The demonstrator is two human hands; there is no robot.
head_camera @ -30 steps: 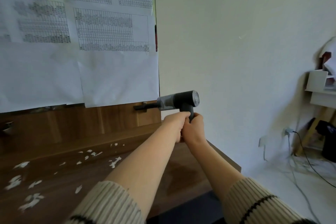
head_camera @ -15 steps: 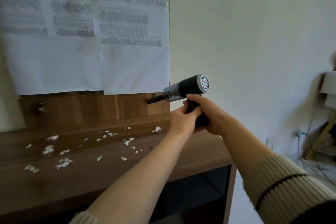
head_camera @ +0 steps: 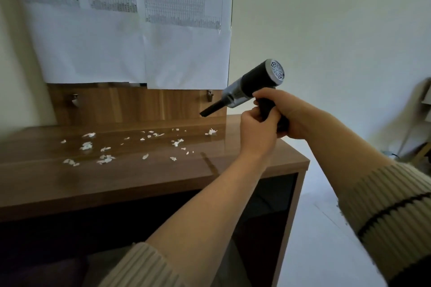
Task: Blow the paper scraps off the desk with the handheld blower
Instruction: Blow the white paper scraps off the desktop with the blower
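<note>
Hands hold the blower (head_camera: 253,87) tight: right hand (head_camera: 283,114) and left hand (head_camera: 256,133) fingers wrap its handle, nozzle aimed at paper scraps (head_camera: 106,158) on the worktop (head_camera: 46,179).

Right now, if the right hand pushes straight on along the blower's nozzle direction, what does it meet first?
Probably the desk top near its back panel, by the nearest scrap. The right hand holds the blower; depth is unclear.

Your glossy brown wooden surface (head_camera: 268,158) carried only white paper scraps (head_camera: 106,158), scattered from its left part to near the back right corner.
</note>
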